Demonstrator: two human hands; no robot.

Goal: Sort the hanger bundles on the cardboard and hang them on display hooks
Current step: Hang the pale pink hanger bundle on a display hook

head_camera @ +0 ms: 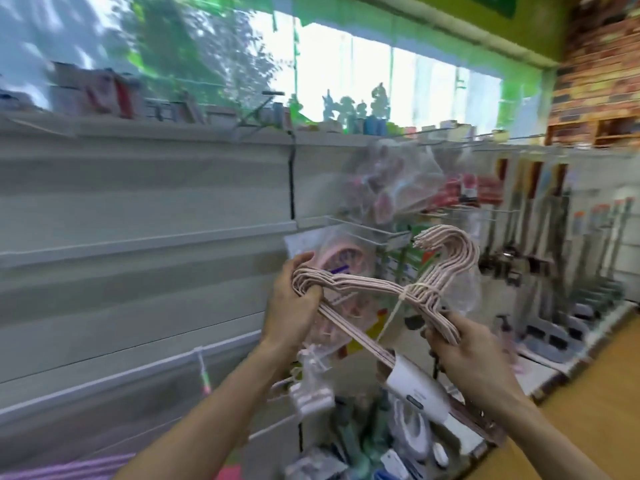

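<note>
Both hands on the hanger bundle (388, 292): left hand (291, 306) curled round one shoulder end, right hand (464, 348) gripping the other, so the tied hooks stand up and lead toward the display hooks (360, 230). String at the neck keeps the stack together; paper sleeve sits on the bottom bars. Target hook looks like the white wire one just behind, but blur makes that uncertain. White slat-wall shelving (138, 209) left, wood floor (588, 393) right.

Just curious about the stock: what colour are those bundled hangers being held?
Pale pink; the hanger bundle shows best in the head view.
</note>
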